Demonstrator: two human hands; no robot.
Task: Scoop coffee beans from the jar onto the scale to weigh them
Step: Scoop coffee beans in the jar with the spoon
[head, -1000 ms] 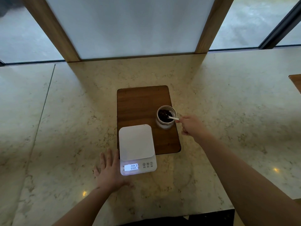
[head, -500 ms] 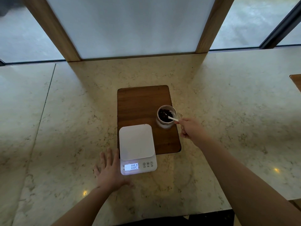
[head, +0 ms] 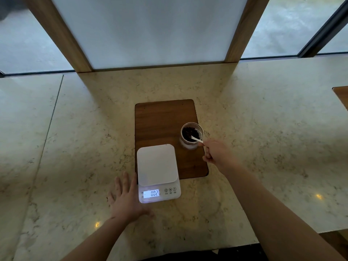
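Nothing moved, right hand [head: 216, 155] pinching spoon [head: 196, 139] (bowl in jar [head: 191, 135]), handle toward it.

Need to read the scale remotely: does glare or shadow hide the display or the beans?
Head view: the scale display is backlit and legible, about 002; small lamp glints sit on the counter, clear of it; beans in the jar are dim but visible; wide-angle bending at the edges.
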